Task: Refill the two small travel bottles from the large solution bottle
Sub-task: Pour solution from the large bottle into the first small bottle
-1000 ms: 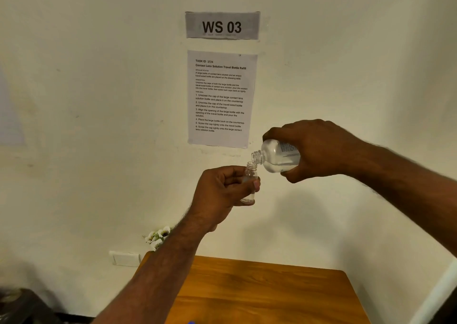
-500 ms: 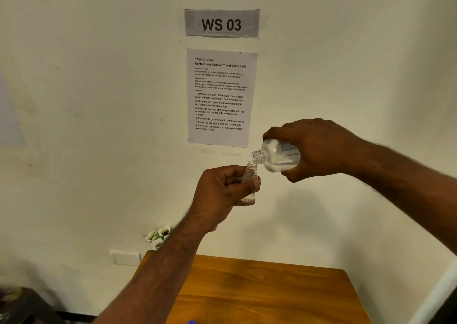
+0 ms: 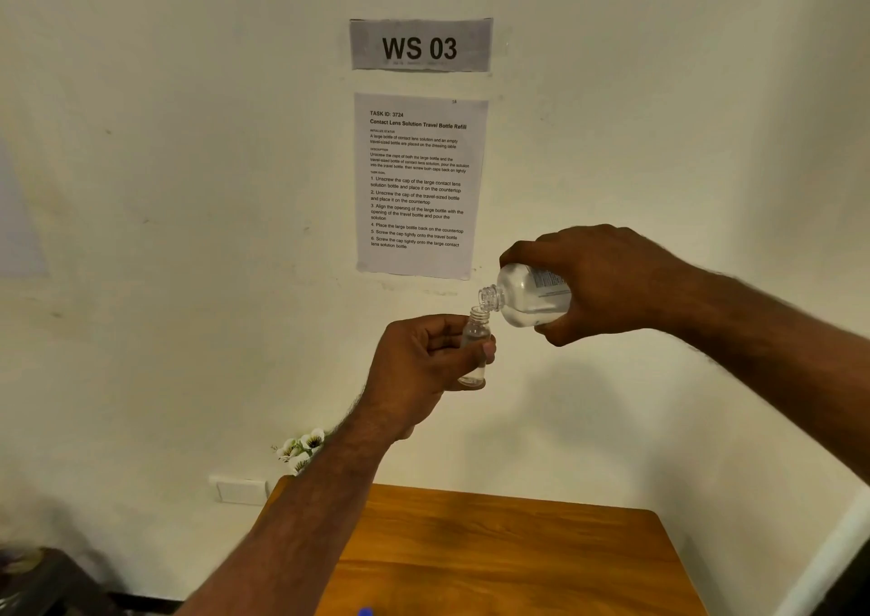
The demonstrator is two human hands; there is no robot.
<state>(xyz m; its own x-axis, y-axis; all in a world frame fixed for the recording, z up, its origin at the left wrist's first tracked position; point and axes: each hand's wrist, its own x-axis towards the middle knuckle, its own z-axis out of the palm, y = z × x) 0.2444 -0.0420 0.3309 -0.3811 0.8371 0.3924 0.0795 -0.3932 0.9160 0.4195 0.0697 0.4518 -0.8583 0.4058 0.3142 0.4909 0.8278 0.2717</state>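
Clear, light, likely slippery plastic: left hand (image 3: 423,361) fingers pinch the travel bottle (image 3: 474,338) mid-body, right hand (image 3: 607,281) fingers clamp the tilted solution bottle (image 3: 527,295) around its body.

Large bottle (image 3: 532,298) tipped, right of and above small bottle (image 3: 474,338), mouths touching; both above worktop (image 3: 518,559); instruction sheet (image 3: 419,187) behind.
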